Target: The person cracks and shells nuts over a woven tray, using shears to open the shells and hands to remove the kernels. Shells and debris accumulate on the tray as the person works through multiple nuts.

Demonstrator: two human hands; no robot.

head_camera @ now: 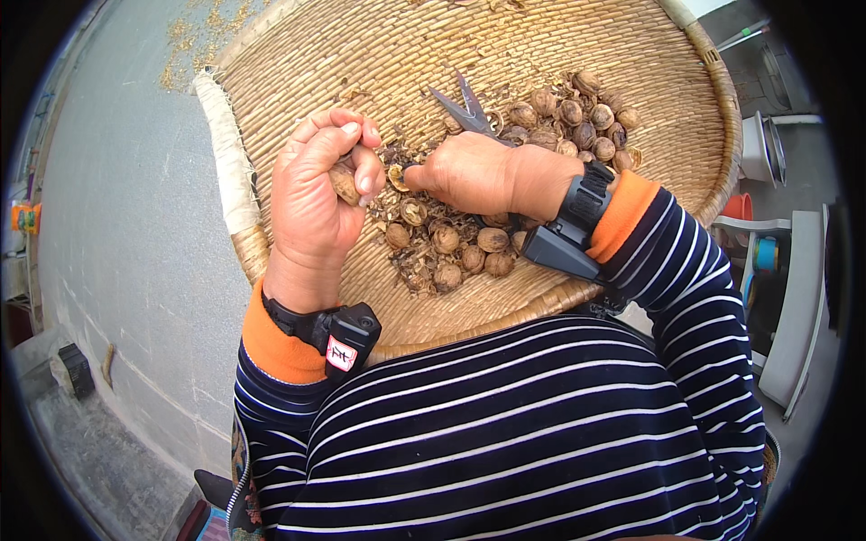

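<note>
My left hand (pixel 318 179) is raised at the near left of a woven wicker tray (pixel 325 54), its fingers curled around a brown walnut (pixel 345 185). Part of that walnut is hidden by the fingers. My right hand (pixel 470 172) reaches low over shell debris, back of the hand up, its fingertips beside a split walnut shell (pixel 396 177). A pair of dark scissors (pixel 467 111) passes beneath this hand with blades spread, pointing away from me. Whether the right hand grips the scissors is hidden. Whole walnuts (pixel 492 239) lie just below it.
More walnuts (pixel 572 112) are heaped on the tray's right side. Another opened shell (pixel 413 212) sits among the debris. Pale cloth (pixel 220 142) binds the tray's left edge. Grey concrete floor (pixel 135 223) extends left; a red container (pixel 737 207) stands at right.
</note>
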